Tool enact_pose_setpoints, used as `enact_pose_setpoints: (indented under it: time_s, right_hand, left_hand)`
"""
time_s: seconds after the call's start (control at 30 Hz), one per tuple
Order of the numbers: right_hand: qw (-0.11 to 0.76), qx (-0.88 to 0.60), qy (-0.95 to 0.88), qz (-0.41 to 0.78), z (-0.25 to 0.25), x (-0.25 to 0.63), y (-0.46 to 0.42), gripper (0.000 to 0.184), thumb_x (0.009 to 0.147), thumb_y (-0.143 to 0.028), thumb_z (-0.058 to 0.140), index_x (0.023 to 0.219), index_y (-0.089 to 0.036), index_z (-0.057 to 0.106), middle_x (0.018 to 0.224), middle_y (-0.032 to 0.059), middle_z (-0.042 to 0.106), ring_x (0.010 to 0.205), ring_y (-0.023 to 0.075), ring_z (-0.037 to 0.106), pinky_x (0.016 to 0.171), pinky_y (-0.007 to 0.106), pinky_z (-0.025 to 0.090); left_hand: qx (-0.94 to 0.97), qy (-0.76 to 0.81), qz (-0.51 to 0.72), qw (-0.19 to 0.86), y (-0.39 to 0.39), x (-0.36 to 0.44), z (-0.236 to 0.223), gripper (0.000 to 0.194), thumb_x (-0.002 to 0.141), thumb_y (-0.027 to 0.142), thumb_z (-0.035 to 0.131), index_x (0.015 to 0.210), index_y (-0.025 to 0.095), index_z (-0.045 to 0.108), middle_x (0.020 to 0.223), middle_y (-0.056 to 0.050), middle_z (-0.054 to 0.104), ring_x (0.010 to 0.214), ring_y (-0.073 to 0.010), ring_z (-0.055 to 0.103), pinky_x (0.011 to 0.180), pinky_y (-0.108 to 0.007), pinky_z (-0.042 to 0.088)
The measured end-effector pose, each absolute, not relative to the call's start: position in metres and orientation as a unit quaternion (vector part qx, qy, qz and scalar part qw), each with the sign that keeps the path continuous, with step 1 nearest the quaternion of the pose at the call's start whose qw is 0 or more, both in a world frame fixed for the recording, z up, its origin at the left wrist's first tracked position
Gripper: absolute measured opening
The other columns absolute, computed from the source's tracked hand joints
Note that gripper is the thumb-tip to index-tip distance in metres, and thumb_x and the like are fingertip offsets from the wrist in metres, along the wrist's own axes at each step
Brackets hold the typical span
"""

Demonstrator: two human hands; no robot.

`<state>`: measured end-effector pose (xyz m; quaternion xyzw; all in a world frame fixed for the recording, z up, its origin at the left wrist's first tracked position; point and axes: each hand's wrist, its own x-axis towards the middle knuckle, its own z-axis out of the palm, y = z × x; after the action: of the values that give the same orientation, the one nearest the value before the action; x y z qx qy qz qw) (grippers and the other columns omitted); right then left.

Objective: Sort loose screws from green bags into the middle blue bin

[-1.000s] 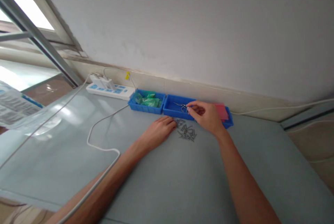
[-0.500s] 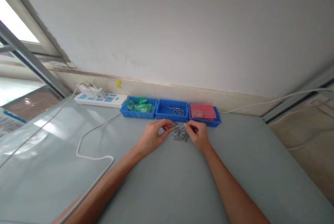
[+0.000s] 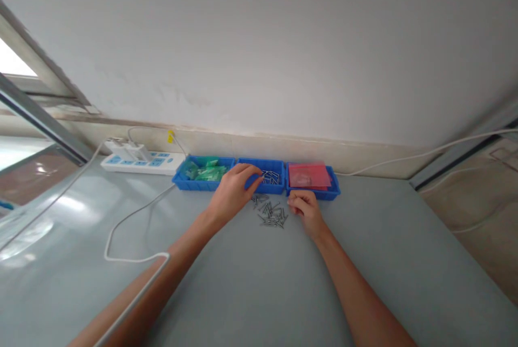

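Note:
My left hand (image 3: pixel 233 189) reaches over the front left of the middle blue bin (image 3: pixel 276 190), with thumb and forefinger close together in a pinch. Anything between those fingertips is too small to make out. Inside that bin lie several thin metal pins (image 3: pixel 272 177), like nails or screws. On the table just in front is a loose pile of similar metal pins (image 3: pixel 273 215). My right hand (image 3: pixel 306 209) is curled closed at the pile's right side, before the right blue bin (image 3: pixel 321 196); whatever its fingers hold is hidden.
Red plastic bags (image 3: pixel 309 175) fill the right bin. The left blue bin (image 3: pixel 194 186) holds green plastic packets (image 3: pixel 210 171). A white power strip (image 3: pixel 165 164) with plugs sits farther left along the wall. A white cable (image 3: pixel 133 259) crosses the grey table (image 3: pixel 259 293) and passes over my left forearm.
My left hand has moved from beside the pile up to the middle bin. My right hand has drawn slightly off the pile and curled tighter. The view has shifted a little right.

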<state>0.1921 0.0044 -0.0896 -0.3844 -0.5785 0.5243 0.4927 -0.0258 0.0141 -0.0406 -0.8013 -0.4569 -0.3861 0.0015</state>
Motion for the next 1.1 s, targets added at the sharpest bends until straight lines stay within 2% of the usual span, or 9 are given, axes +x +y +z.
enact_pose_setpoints:
  time_s: [0.1, 0.23, 0.33, 0.5, 0.87, 1.1]
  right_hand:
    - [0.499, -0.376, -0.569, 0.535, -0.093, 0.193, 0.005, 0.029, 0.069, -0.032, 0.056, 0.046, -0.022, 0.041, 0.046, -0.0055, 0.033, 0.047, 0.0099, 0.027, 0.05, 0.029, 0.02]
    - [0.497, -0.362, -0.567, 0.549, -0.097, 0.193, 0.007, 0.028, 0.07, -0.031, 0.055, 0.047, -0.022, 0.04, 0.047, -0.006, 0.031, 0.047, 0.0099, 0.026, 0.05, 0.029, 0.019]
    - [0.504, -0.348, -0.558, 0.56, -0.101, 0.194, 0.008, 0.03, 0.071, -0.029, 0.056, 0.047, -0.022, 0.04, 0.048, -0.0062, 0.03, 0.048, 0.0099, 0.025, 0.05, 0.03, 0.018]
    - [0.503, -0.337, -0.556, 0.57, -0.106, 0.196, 0.008, 0.032, 0.075, -0.028, 0.056, 0.049, -0.022, 0.04, 0.049, -0.0063, 0.03, 0.048, 0.0102, 0.025, 0.051, 0.03, 0.018]
    - [0.475, -0.366, -0.594, 0.536, -0.086, 0.194, 0.004, 0.031, 0.073, -0.029, 0.053, 0.047, -0.023, 0.036, 0.048, -0.0058, 0.029, 0.048, 0.0102, 0.025, 0.05, 0.03, 0.017]
    - [0.477, -0.374, -0.592, 0.531, -0.09, 0.195, 0.004, 0.031, 0.073, -0.029, 0.053, 0.048, -0.022, 0.037, 0.048, -0.0051, 0.031, 0.048, 0.0102, 0.026, 0.051, 0.029, 0.018]
  left_hand:
    - [-0.816, -0.434, -0.38, 0.045, 0.014, -0.023, -0.045, 0.013, 0.099, 0.023, 0.057, 0.103, 0.018, 0.068, 0.103, -0.007, 0.072, 0.097, -0.0206, 0.066, 0.089, -0.035, 0.055]
    - [-0.88, -0.345, -0.32, 0.066, 0.001, -0.024, -0.052, 0.014, 0.101, 0.02, 0.053, 0.103, 0.017, 0.067, 0.094, -0.007, 0.07, 0.086, -0.0184, 0.063, 0.08, -0.032, 0.055]
    - [-0.901, -0.33, -0.275, 0.05, -0.007, -0.029, -0.058, 0.015, 0.101, 0.019, 0.053, 0.102, 0.016, 0.067, 0.089, -0.006, 0.069, 0.082, -0.0178, 0.062, 0.078, -0.032, 0.054]
    - [-0.893, -0.355, -0.274, 0.027, -0.014, -0.038, -0.064, 0.015, 0.101, 0.019, 0.053, 0.101, 0.015, 0.067, 0.091, -0.007, 0.069, 0.084, -0.0184, 0.063, 0.077, -0.031, 0.054]
    - [-0.907, -0.345, -0.234, -0.062, -0.021, -0.037, -0.06, 0.018, 0.097, 0.016, 0.051, 0.103, 0.017, 0.068, 0.096, -0.009, 0.067, 0.091, -0.0202, 0.062, 0.083, -0.034, 0.054]
    - [-0.911, -0.34, -0.212, -0.101, -0.025, -0.041, -0.055, 0.016, 0.092, 0.016, 0.054, 0.101, 0.018, 0.067, 0.099, -0.009, 0.066, 0.092, -0.0209, 0.061, 0.084, -0.033, 0.053]
